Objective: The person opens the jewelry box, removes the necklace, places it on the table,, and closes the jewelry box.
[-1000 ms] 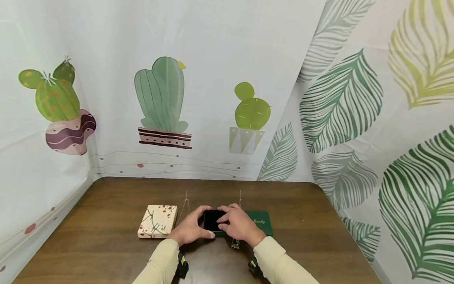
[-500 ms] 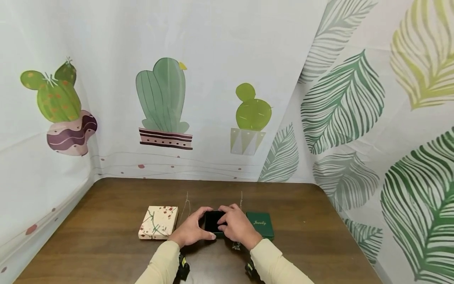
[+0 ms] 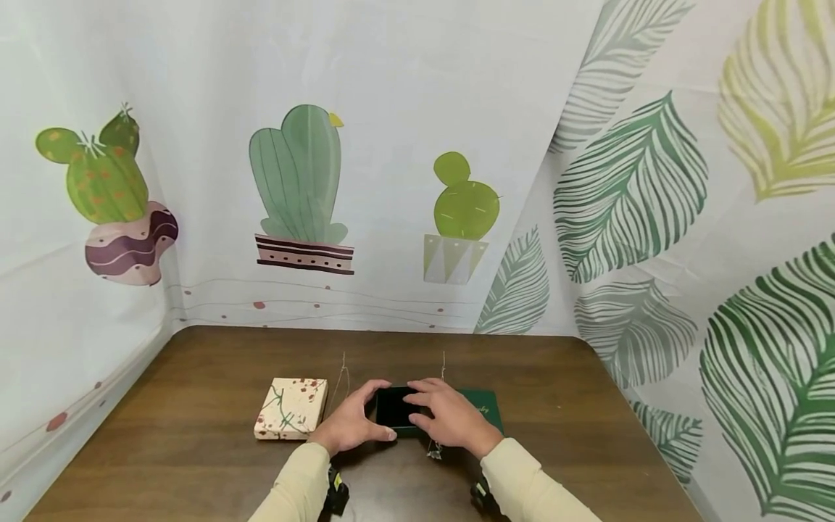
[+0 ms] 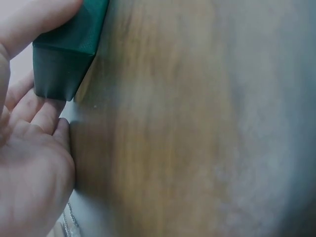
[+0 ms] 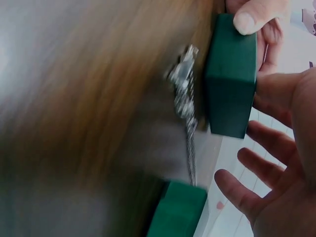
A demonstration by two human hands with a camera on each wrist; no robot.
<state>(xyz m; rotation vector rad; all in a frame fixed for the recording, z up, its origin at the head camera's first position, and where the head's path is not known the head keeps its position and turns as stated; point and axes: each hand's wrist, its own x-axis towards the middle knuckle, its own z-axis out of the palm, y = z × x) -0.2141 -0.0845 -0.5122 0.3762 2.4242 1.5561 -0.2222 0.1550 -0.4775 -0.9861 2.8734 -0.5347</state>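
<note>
A green jewelry box (image 3: 399, 409) with a black inside stands on the table between my hands. My left hand (image 3: 352, 419) holds its left side, the thumb at the near wall and the fingers at the far wall. In the left wrist view, the green box's end (image 4: 64, 64) sits between that thumb and fingers. My right hand (image 3: 451, 417) is over the box's right end, its fingers spread; the right wrist view has them beside the box (image 5: 231, 74). A silver necklace (image 5: 185, 94) lies right of the box. Beyond it is a green lid-like piece (image 3: 484, 407) with gold lettering, partly behind my right hand.
A cream box (image 3: 291, 408) printed with red flowers and branches lies left of my left hand. A thin chain (image 3: 343, 373) runs between that box and the green one. The brown table (image 3: 196, 442) meets a patterned cloth (image 3: 391, 145) at the back.
My right hand has shifted right and its fingers have spread, covering less of the box's black inside and more of the lettered green piece. My left hand stays in place on the box.
</note>
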